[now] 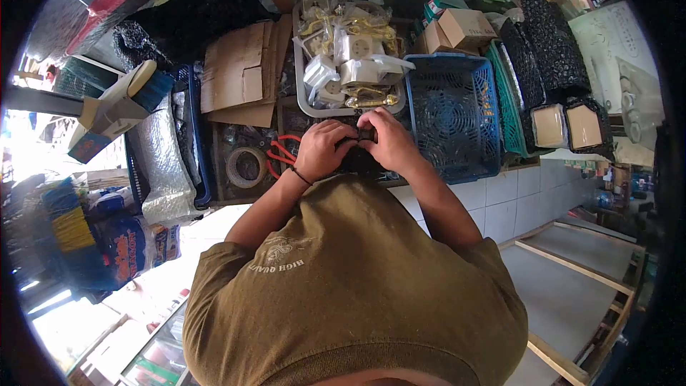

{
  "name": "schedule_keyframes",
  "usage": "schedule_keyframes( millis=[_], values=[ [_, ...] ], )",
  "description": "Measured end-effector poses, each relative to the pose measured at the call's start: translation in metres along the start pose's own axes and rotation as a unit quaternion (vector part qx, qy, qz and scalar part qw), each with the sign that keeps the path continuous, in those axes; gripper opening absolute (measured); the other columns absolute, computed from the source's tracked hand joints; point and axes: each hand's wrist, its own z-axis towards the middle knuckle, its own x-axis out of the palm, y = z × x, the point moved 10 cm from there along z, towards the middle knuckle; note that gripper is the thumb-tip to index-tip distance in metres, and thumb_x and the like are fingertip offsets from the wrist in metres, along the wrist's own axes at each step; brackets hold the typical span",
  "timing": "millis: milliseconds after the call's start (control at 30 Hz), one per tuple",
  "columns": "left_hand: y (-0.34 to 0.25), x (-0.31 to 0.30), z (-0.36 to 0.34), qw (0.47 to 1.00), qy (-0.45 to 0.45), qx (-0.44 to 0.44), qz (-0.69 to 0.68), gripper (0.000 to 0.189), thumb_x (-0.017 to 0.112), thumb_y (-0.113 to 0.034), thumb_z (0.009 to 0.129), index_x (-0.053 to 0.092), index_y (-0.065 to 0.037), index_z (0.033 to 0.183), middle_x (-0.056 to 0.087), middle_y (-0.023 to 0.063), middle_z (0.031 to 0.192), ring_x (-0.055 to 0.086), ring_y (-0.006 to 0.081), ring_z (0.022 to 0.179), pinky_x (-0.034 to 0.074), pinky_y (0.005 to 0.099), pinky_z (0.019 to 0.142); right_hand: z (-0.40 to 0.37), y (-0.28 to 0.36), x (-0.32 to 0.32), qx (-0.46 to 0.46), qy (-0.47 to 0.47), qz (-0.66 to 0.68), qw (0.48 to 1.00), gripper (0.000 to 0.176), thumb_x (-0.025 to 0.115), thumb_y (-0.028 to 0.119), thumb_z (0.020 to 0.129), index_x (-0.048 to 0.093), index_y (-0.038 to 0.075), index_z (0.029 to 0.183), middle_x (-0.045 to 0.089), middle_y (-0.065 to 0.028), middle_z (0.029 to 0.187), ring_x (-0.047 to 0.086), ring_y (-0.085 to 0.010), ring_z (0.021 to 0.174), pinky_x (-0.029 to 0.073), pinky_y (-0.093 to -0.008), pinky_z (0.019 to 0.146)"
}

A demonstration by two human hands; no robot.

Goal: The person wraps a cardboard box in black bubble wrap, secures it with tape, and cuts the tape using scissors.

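Note:
My left hand point(323, 149) and my right hand point(390, 141) meet at the near edge of a grey tray, fingers curled inward. Both pinch at something small and dark between them, too hidden to name. Just beyond the fingertips, the tray point(302, 104) is heaped with white wall sockets point(361, 47) and gold-coloured handles point(371, 96), many in clear plastic. To the left of my left hand lie red-handled pliers point(275, 157), partly covered by that hand. A roll of tape point(245, 168) sits beside them.
A blue plastic basket point(451, 61) stands right of the tray. Flattened cardboard point(232, 78) leans at the left, near a roll of bubble wrap point(168, 164). Small cartons point(464, 28) and black bubble-wrapped packs point(554, 50) are at the back right. Wooden-framed panels point(572, 271) lie lower right.

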Motion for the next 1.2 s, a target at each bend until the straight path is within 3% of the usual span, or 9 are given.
schedule_keyframes(
  millis=[167, 300, 467, 700, 767, 867, 1200],
  values=[
    [0.002, 0.0, -0.004, 1.0, -0.007, -0.012, -0.003, 0.02, 0.068, -0.007, 0.07, 0.061, -0.006, 0.088, 0.064, 0.0084, 0.089, 0.06, 0.0273, 0.086, 0.047, 0.0367, 0.075, -0.001, -0.007, 0.004, 0.033, 0.012, -0.011, 0.999, 0.038, 0.07, -0.001, 0.063, 0.051, 0.007, 0.095, 0.05, -0.009, 0.094, 0.055, -0.0255, 0.088, 0.046, -0.0346, 0.073],
    [-0.002, -0.004, -0.006, 1.0, -0.014, -0.015, 0.007, 0.023, 0.067, -0.005, 0.069, 0.062, -0.007, 0.091, 0.063, 0.0083, 0.092, 0.059, 0.0276, 0.088, 0.047, 0.0372, 0.076, -0.002, -0.001, -0.001, 0.004, -0.017, -0.047, 0.999, 0.042, 0.072, 0.002, 0.063, 0.051, 0.008, 0.098, 0.049, -0.0089, 0.098, 0.055, -0.0255, 0.089, 0.047, -0.0341, 0.072],
    [-0.018, 0.002, -0.01, 0.996, 0.032, 0.068, 0.045, 0.027, 0.064, -0.001, 0.069, 0.062, -0.007, 0.095, 0.062, 0.0088, 0.099, 0.057, 0.0283, 0.094, 0.046, 0.0389, 0.079, -0.004, -0.007, -0.001, 0.012, -0.025, -0.018, 0.999, 0.046, 0.074, 0.005, 0.063, 0.051, 0.009, 0.102, 0.049, -0.0074, 0.099, 0.054, -0.0214, 0.078, 0.047, -0.0312, 0.068],
    [-0.019, -0.002, -0.015, 0.998, -0.004, 0.054, 0.015, 0.023, 0.067, -0.006, 0.072, 0.062, -0.005, 0.094, 0.061, 0.0095, 0.103, 0.057, 0.0281, 0.098, 0.046, 0.0391, 0.082, -0.006, -0.015, -0.006, 0.041, -0.03, 0.035, 0.998, 0.04, 0.074, 0.006, 0.065, 0.052, 0.006, 0.099, 0.051, -0.0067, 0.093, 0.051, -0.0156, 0.066, 0.046, -0.0281, 0.062],
    [-0.019, -0.002, -0.016, 0.999, -0.015, 0.042, 0.02, 0.02, 0.068, -0.008, 0.073, 0.062, -0.004, 0.091, 0.062, 0.0099, 0.101, 0.057, 0.0285, 0.098, 0.045, 0.0394, 0.082, -0.007, -0.026, -0.003, 0.124, -0.005, 0.106, 0.987, 0.034, 0.071, 0.004, 0.067, 0.051, 0.004, 0.095, 0.052, -0.0113, 0.092, 0.055, -0.0261, 0.082, 0.045, -0.0358, 0.073],
    [-0.015, 0.002, -0.018, 0.999, -0.028, 0.017, 0.019, 0.018, 0.068, -0.007, 0.072, 0.062, -0.004, 0.088, 0.062, 0.0103, 0.099, 0.057, 0.0291, 0.097, 0.045, 0.0397, 0.082, -0.008, -0.022, -0.005, 0.062, -0.047, 0.074, 0.994, 0.03, 0.07, 0.003, 0.069, 0.051, 0.004, 0.093, 0.053, -0.0107, 0.086, 0.055, -0.0254, 0.076, 0.045, -0.0357, 0.068],
    [-0.023, 0.005, -0.028, 0.998, -0.043, 0.017, 0.034, 0.015, 0.068, -0.005, 0.071, 0.06, -0.003, 0.084, 0.062, 0.0112, 0.097, 0.056, 0.0303, 0.098, 0.045, 0.0404, 0.082, -0.025, -0.028, -0.004, 0.069, -0.096, 0.098, 0.988, 0.023, 0.066, 0.003, 0.073, 0.051, 0.003, 0.09, 0.052, -0.0103, 0.081, 0.054, -0.0247, 0.074, 0.044, -0.0352, 0.065]
  ],
)
